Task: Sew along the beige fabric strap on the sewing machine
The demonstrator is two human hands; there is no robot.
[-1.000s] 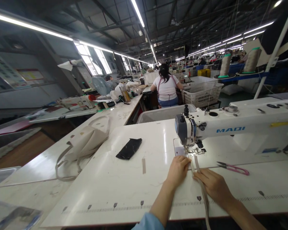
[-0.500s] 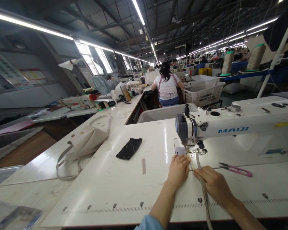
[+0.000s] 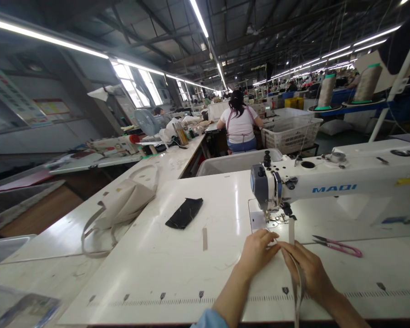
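**At the lower centre of the frame: strap fed to the needle**

At centre left lies a black fabric piece [image 3: 184, 212], clear of the work. The left hand [image 3: 258, 250] presses flat, fingers together, beside the beige strap [image 3: 291, 230]. The right hand [image 3: 307, 271] pinches that strap just below the sewing machine [image 3: 328, 184]. Best keep it straight and taut. Pink scissors [image 3: 338, 246] sit right.
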